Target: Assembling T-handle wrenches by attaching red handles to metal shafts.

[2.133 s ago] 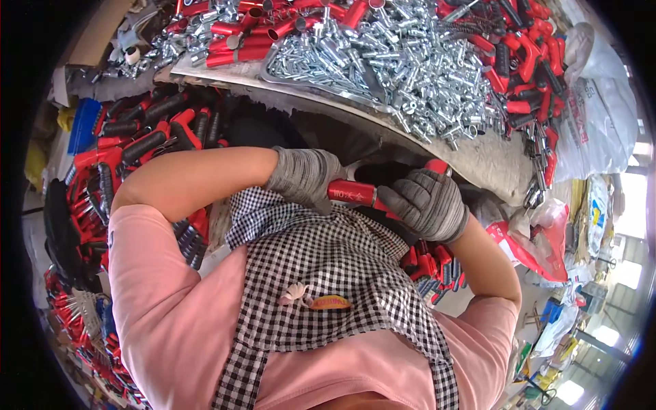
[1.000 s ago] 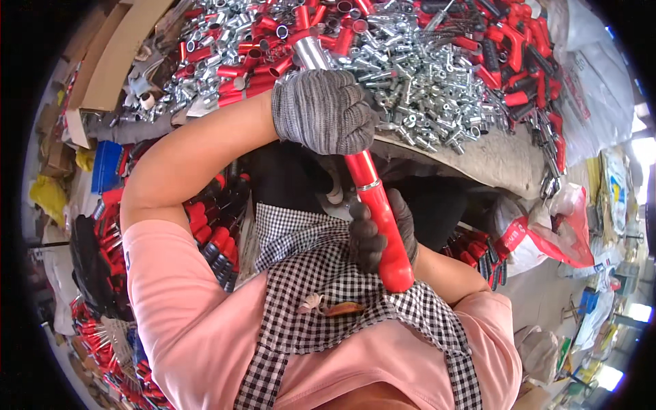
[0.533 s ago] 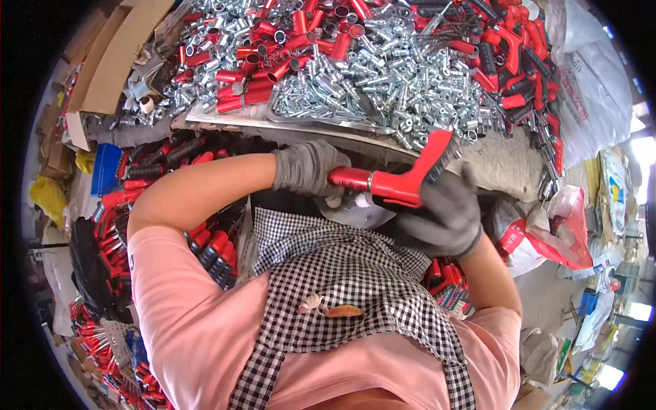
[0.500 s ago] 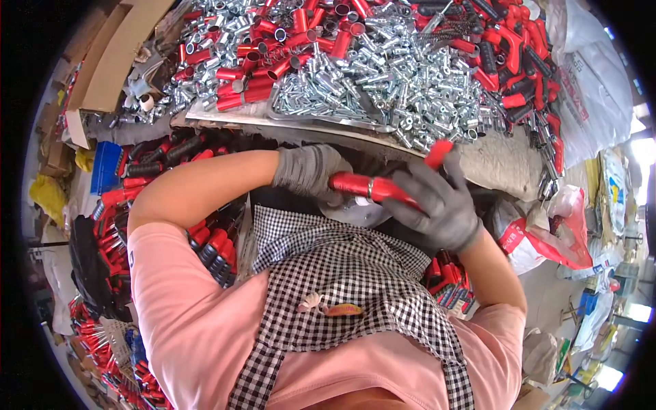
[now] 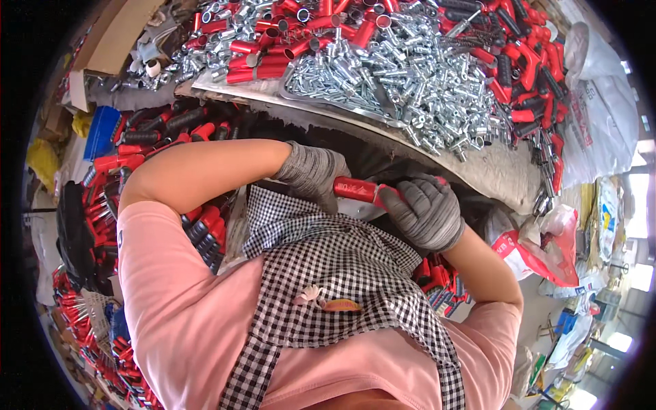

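A red metal tube [image 5: 354,189] with pale markings spans the gap between my two gloved hands, just above the apron. My left hand [image 5: 316,172], in a grey knit glove, is closed around its left end. At its right end my right hand [image 5: 429,210], gloved alike, has its fingers wrapped around a red part that meets the tube; most of that part is hidden. A small bit of red shows past the knuckles. The kind of tool is not clear from what shows.
Ahead, a worktop [image 5: 499,174] bears a heap of silvery metal fittings [image 5: 417,82], red tubes [image 5: 256,72] and red-and-black handles [image 5: 526,61]. Red tools with black grips [image 5: 205,232] lie piled at my left. A cardboard box [image 5: 116,41] and plastic bags [image 5: 601,130] flank the worktop.
My right hand has closed over the red part and moved slightly left and down. The red piece that stuck up beyond it is now mostly covered. The view has shifted a little.
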Demonstrator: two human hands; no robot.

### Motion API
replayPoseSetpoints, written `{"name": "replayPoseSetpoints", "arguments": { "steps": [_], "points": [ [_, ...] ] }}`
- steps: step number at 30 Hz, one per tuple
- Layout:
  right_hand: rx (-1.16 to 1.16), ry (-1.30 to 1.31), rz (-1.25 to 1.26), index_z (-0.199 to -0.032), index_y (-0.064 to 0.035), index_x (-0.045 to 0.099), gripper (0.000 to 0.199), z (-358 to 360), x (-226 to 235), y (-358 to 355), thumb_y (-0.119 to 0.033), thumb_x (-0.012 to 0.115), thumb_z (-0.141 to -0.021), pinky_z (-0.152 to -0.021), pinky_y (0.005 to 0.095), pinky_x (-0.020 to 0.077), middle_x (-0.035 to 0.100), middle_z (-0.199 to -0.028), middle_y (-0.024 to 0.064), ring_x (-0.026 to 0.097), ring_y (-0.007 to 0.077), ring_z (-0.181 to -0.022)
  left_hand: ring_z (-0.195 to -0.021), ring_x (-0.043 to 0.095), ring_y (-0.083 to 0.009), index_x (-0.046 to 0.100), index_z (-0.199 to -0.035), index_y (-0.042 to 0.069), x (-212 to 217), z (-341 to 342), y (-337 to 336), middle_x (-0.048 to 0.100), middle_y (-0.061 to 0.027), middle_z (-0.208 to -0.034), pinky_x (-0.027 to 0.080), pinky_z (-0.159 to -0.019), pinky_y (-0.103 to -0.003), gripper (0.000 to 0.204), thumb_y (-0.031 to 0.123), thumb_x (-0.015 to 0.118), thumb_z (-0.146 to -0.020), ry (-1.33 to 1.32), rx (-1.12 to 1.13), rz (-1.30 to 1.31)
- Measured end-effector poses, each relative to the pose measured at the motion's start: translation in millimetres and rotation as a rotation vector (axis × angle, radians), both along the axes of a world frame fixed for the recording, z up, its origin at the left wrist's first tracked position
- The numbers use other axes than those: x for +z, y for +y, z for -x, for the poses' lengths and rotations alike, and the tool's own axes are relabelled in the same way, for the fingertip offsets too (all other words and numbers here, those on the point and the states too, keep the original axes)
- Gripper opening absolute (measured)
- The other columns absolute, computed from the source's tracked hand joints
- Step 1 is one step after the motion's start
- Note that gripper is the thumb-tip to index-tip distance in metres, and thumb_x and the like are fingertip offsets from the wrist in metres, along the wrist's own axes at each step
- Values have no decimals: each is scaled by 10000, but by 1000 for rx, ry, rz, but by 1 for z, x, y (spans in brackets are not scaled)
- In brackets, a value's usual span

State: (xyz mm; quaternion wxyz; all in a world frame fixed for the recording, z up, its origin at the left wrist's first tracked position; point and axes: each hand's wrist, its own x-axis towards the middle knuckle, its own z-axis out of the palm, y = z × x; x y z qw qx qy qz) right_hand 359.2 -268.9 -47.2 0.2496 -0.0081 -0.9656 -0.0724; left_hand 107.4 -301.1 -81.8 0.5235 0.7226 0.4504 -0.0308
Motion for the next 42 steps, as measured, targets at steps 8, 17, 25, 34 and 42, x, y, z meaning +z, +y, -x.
{"name": "replayPoseSetpoints", "arguments": {
  "steps": [8,17,25,34,42],
  "points": [
    [-125,-79,488,-1041,-32,645,438,-6,-24,-7,-174,780,-649,-575,366,515,627,-803,140,628,295,-648,-747,649,-336,681,-871,61,11,-10,-4,668,-154,-758,513,-675,-430,322,309,752,-678,163,-162,-327],
    [-354,131,2371,-1068,7,595,399,16,-23,-9,-236,721,-777,-666,317,540,653,-855,69,637,171,-723,-622,612,-268,587,-821,83,28,16,8,584,-98,-701,478,-523,-401,186,258,561,-764,475,-206,-1149],
    [977,404,3149,-1332,-3,391,709,40,-60,-48,-425,674,-837,-705,367,522,607,-871,70,594,142,-690,-691,601,-196,606,-860,72,77,28,49,577,-41,-758,494,-602,-348,217,232,603,-713,52,-471,-2061],
    [-314,202,1449,-1137,-12,592,433,-5,5,2,-213,728,-779,-724,339,532,660,-969,115,657,248,-840,-727,672,-308,641,-960,68,40,2,25,662,-141,-730,529,-662,-417,265,209,652,-736,374,-14,-688],
    [377,-186,-66,-1007,-137,655,351,-9,24,16,-180,669,-659,-747,409,525,588,-881,59,611,225,-798,-535,600,-177,636,-821,21,-12,-13,-2,581,-64,-580,472,-482,-328,242,187,759,-694,-7,-211,111]
  ]
}}
